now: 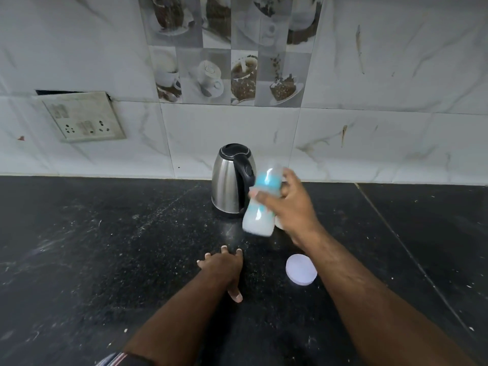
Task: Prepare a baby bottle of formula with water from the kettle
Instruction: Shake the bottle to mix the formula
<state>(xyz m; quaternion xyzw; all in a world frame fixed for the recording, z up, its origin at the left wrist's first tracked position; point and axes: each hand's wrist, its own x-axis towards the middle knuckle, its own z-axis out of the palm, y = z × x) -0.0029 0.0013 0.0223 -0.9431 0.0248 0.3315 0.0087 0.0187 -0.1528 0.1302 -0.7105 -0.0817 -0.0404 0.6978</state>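
1. Socket plate (84,118): on the tiled wall, far left.
2. Left hand (223,265): flat on the black counter (92,247), fingers spread, holding nothing.
3. Kettle (232,180): steel, upright, by the wall.
4. Baby bottle (261,204): blurred, tilted, milky contents, raised in front of the kettle.
5. Right hand (290,204): wrapped round the bottle.
6. White round lid (301,269): lying on the counter beneath the right forearm.

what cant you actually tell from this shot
Head view only:
- Baby bottle: motion blur smears its top and markings; the right hand covers its side.
- White object behind the bottle: mostly hidden by bottle and wrist.
- Kettle: closed lid hides any water inside.
- Striped cloth: cut off by the bottom edge.
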